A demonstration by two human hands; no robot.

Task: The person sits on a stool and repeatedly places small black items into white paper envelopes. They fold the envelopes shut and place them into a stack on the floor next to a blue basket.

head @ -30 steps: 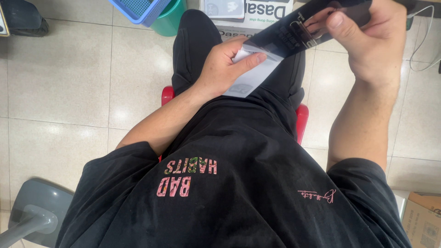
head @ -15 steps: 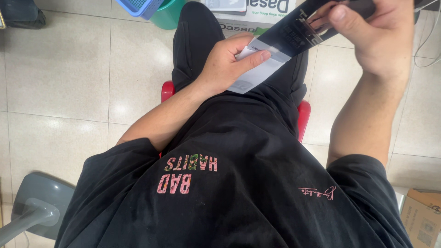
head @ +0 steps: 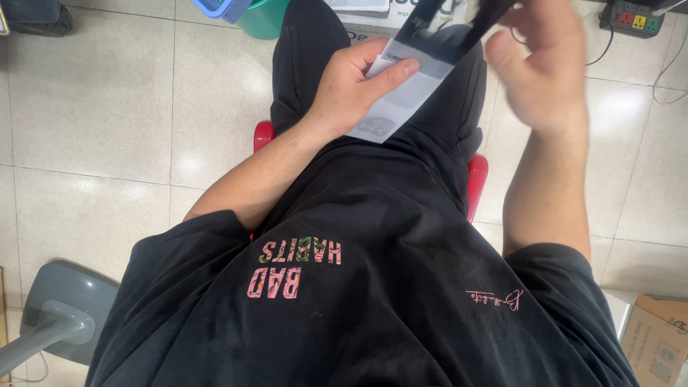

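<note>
I sit on a red stool (head: pixel 476 179) in black clothes, looking down at my lap. My left hand (head: pixel 347 89) grips a flat grey-and-white packet (head: pixel 398 107), thumb pressed on its face. A black sleeve or flap (head: pixel 448 36) rises from the packet's upper end toward the frame's top. My right hand (head: pixel 537 68) is blurred just right of that black part. Its thumb stands off the black part and its fingertips run out of view, so its hold is unclear.
Pale floor tiles (head: pixel 100 107) surround me. A teal bucket (head: pixel 261 18) and blue basket (head: pixel 218 7) stand ahead on the left. There is a power strip (head: pixel 631 16) at top right, a cardboard box (head: pixel 656 337) at bottom right and a grey stand base (head: pixel 57 315) at bottom left.
My right hand has moved lower and rightward, with its thumb lifted off the black part. The packet and my left hand have shifted slightly up in view.
</note>
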